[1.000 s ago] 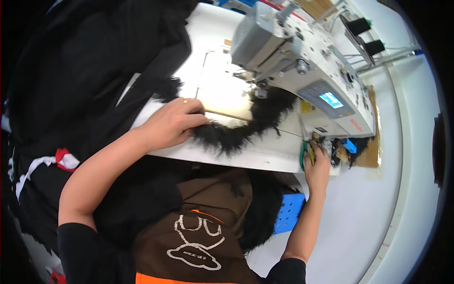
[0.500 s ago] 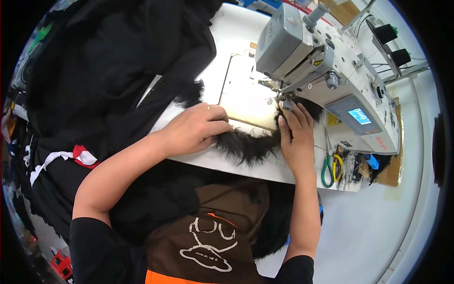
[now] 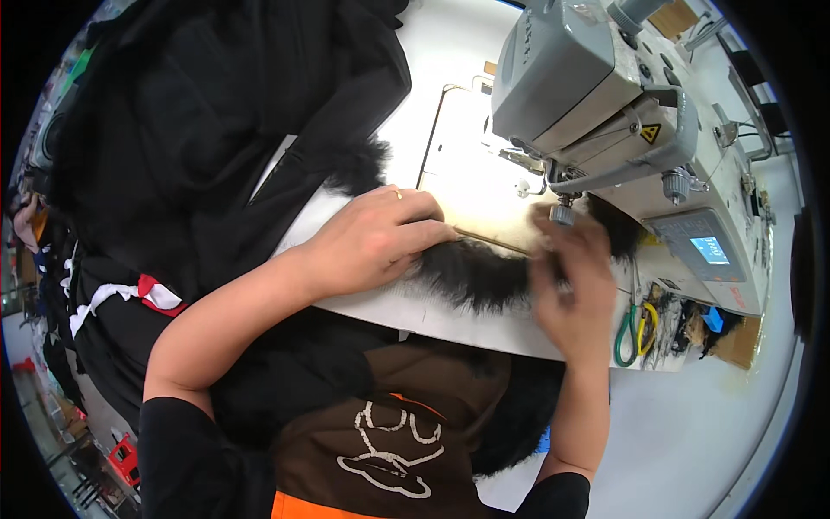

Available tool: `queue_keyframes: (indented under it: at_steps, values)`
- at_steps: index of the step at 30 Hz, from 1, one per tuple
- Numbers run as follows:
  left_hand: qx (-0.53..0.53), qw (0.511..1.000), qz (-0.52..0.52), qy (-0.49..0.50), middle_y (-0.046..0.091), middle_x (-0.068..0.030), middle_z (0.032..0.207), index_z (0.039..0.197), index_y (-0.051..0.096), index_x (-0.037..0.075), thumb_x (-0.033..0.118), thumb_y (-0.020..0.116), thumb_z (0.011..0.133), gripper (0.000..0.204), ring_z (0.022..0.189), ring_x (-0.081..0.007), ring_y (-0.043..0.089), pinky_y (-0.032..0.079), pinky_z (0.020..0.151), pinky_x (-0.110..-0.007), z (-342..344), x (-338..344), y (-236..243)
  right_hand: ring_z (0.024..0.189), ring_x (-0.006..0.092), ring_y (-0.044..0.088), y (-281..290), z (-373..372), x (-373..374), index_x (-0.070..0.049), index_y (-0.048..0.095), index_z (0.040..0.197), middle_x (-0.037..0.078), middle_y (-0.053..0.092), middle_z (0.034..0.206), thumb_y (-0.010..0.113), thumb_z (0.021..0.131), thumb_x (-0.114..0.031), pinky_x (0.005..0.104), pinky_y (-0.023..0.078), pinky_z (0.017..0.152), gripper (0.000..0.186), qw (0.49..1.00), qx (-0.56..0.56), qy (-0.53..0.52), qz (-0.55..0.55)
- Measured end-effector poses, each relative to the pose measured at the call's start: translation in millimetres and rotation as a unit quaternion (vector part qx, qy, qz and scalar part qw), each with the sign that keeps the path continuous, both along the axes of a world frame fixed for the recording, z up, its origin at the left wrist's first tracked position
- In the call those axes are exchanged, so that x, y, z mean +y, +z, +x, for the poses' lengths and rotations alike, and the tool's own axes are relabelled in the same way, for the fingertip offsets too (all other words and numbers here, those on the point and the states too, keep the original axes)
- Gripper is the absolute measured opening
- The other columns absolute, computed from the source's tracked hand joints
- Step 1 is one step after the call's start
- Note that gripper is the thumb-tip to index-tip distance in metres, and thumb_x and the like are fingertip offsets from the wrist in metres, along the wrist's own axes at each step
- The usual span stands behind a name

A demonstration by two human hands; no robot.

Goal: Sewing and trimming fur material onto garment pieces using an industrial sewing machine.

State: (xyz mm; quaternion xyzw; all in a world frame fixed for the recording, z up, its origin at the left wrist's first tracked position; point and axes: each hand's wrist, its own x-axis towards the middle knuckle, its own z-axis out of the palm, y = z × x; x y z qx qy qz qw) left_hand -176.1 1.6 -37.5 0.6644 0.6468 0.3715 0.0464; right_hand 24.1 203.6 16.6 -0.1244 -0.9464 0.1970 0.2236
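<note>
A black fur strip [image 3: 475,277] curves across the white sewing table [image 3: 363,307] toward the needle area. My left hand [image 3: 376,242] grips the strip near its left part, thumb and fingers curled. My right hand [image 3: 575,281], blurred by motion, is on or just over the strip beside the presser foot, so its grip is unclear. The sewing machine [image 3: 553,78] stands over a lit plate [image 3: 458,164]. Green-handled scissors [image 3: 624,342] and yellow-handled scissors or snips [image 3: 645,333] lie at the right, apart from my fingers.
A large black garment [image 3: 173,130] covers the left side, with a red and white piece [image 3: 156,294] on it. A control panel [image 3: 696,246] faces me on the machine. Fluff and scraps lie by a blue object [image 3: 713,320]. A red object [image 3: 123,458] sits low at left.
My right hand left the scissors and moved up and left onto the fur strip by the needle, where it now moves. My left hand still holds the strip; the view has shifted.
</note>
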Motion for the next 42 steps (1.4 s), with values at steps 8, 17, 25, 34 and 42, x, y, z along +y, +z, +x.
queue_keyframes:
  at_steps: [8, 17, 25, 34, 42]
  values:
    - [-0.115, 0.992, 0.004, 0.042, 0.063, -0.0151, 0.111, 0.127, 0.065, 0.004, -0.008, 0.073, 0.08, 0.049, 0.095, -0.0384, 0.067, 0.056, 0.081, -0.045, -4.6, 25.5, 5.5, 0.098, 0.0367, 0.073, -30.9, -25.8, -6.8, -0.008, 0.071, 0.122, 0.016, 0.074, 0.106, 0.072, 0.094, 0.003, 0.0384, 0.058, 0.086, 0.03, 0.994, -0.049, 0.056, -0.083]
    - [-0.119, 0.993, -0.022, 0.007, 0.059, -0.0178, 0.115, 0.121, 0.053, 0.001, -0.001, 0.072, 0.092, 0.035, 0.097, -0.0388, 0.063, 0.054, 0.084, -0.044, -11.3, 27.2, 6.4, 0.094, 0.0225, 0.075, -33.5, -19.9, 2.1, -0.003, 0.077, 0.119, 0.012, 0.078, 0.104, 0.074, 0.092, 0.006, 0.0328, 0.056, 0.087, 0.028, 0.982, 0.02, -0.022, -0.186]
    - [-0.075, 0.997, 0.003, 0.018, 0.063, -0.0147, 0.111, 0.121, 0.065, 0.001, -0.004, 0.073, 0.094, 0.029, 0.091, -0.0341, 0.067, 0.056, 0.078, -0.042, -11.2, 26.3, 2.8, 0.089, 0.02, 0.071, -30.3, -25.5, -1.7, -0.003, 0.077, 0.117, 0.011, 0.076, 0.1, 0.073, 0.093, 0.006, 0.03, 0.054, 0.082, 0.026, 0.976, 0.003, -0.026, -0.218]
    - [-0.089, 0.995, 0.012, 0.047, 0.068, -0.0126, 0.106, 0.119, 0.074, 0.0, -0.013, 0.076, 0.081, 0.04, 0.092, -0.0287, 0.071, 0.059, 0.078, -0.038, -9.3, 25.3, 2.9, 0.082, 0.0206, 0.069, -40.8, -31.3, -2.8, -0.007, 0.078, 0.116, 0.01, 0.074, 0.097, 0.076, 0.093, 0.003, 0.0304, 0.055, 0.074, 0.025, 0.989, 0.015, 0.034, -0.144]
    - [-0.004, 0.998, -0.005, 0.058, 0.063, -0.0084, 0.097, 0.107, 0.075, 0.006, 0.004, 0.077, 0.086, 0.021, 0.092, -0.0311, 0.065, 0.053, 0.081, -0.044, -28.5, 45.5, -3.5, 0.081, 0.0257, 0.069, -45.7, -41.1, 3.7, -0.011, 0.078, 0.113, 0.006, 0.071, 0.099, 0.082, 0.092, -0.008, 0.0351, 0.056, 0.071, 0.022, 0.999, 0.005, 0.026, 0.044]
